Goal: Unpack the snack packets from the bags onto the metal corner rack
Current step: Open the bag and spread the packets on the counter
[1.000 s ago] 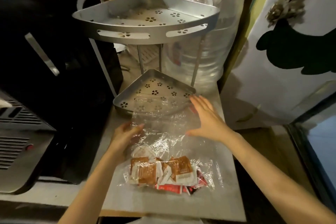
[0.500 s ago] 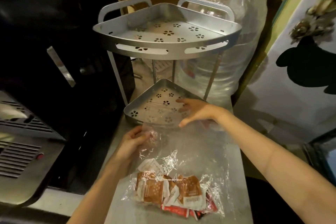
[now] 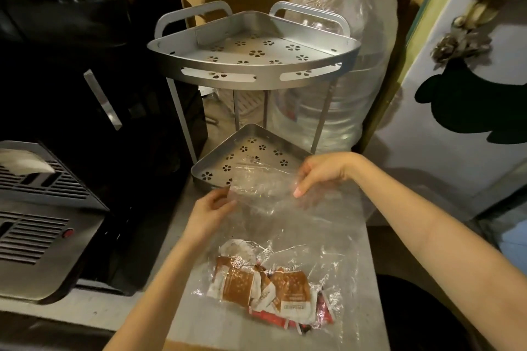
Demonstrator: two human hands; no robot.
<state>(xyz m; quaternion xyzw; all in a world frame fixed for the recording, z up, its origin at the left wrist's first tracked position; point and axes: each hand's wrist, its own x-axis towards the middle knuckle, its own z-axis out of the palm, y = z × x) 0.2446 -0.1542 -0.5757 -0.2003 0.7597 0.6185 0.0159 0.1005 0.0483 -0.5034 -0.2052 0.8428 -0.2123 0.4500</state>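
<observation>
A clear plastic bag (image 3: 288, 231) lies on the grey counter, its mouth reaching over the front rim of the metal corner rack's lower shelf (image 3: 205, 172). Several brown-and-white and red snack packets (image 3: 265, 291) sit bunched at the bag's near end. My left hand (image 3: 211, 208) pinches the left edge of the bag's mouth. My right hand (image 3: 319, 172) holds the right edge, fingers curled on the film. The rack's upper shelf (image 3: 251, 80) holds nothing.
A large wrapped water bottle (image 3: 350, 71) stands behind the rack on the right. A black appliance (image 3: 85, 111) and a grey vented machine (image 3: 37, 219) fill the left. A white door (image 3: 462, 122) is at the right.
My right hand moved from lying flat on the bag to the bag's mouth by the lower shelf and took hold of its edge. My left hand kept its grip on the other edge.
</observation>
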